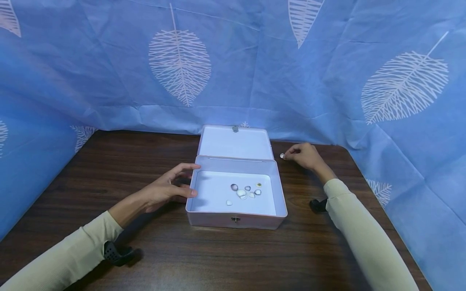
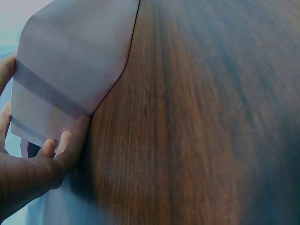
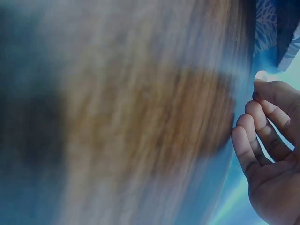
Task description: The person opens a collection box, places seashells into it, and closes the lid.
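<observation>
A pale metal box [image 1: 236, 219] stands on the table with its lid tipped back. Several small seashells lie inside, among them a white shell [image 1: 242, 194] and a darker purplish shell [image 1: 234, 187]. My left hand [image 1: 168, 189] rests against the box's left side, its fingertips and thumb at the rim; in the left wrist view its lower fingers [image 2: 77, 140] touch the side wall near the table. To the right of the lid, my right hand [image 1: 305, 156] pinches a small white shell [image 1: 282, 156] between thumb and fingertips. The right wrist view shows that shell [image 3: 260, 75] at the fingertips.
The dark wooden table [image 1: 233, 258] ends at a blue leaf-patterned curtain [image 1: 236, 81] behind and on both sides. The open lid [image 1: 236, 143] leans back toward the curtain. A black strap [image 1: 118, 254] is on the left wrist, with another black strap [image 1: 318, 205] on the right.
</observation>
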### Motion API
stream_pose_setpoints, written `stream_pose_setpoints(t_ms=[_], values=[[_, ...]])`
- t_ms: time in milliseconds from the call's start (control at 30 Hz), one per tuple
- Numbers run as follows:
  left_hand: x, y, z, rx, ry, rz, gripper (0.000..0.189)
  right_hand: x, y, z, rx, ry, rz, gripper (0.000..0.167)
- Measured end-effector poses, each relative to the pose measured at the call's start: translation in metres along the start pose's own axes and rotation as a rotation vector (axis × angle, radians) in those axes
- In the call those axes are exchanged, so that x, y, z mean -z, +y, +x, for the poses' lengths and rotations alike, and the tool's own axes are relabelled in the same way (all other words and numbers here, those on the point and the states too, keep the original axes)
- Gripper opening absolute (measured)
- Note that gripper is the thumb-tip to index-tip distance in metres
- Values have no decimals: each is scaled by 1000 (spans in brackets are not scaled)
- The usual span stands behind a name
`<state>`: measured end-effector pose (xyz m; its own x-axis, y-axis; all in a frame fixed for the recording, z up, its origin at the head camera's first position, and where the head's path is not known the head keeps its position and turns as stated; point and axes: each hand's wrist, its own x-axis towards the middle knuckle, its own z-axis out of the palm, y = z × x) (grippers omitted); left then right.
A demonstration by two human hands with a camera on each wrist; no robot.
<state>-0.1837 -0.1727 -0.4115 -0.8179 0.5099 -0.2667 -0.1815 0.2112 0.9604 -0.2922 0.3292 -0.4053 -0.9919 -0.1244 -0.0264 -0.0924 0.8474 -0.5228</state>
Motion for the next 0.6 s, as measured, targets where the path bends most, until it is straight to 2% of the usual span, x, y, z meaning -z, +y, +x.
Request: stream_pose_setpoints(t_ms=[300,600], values=[[0,0,0,-11,5,10,89,7,-8,-18,7,13,23,31],[-1,0,0,-14,8,12,89,17,-24,-39,64,56,11,27]])
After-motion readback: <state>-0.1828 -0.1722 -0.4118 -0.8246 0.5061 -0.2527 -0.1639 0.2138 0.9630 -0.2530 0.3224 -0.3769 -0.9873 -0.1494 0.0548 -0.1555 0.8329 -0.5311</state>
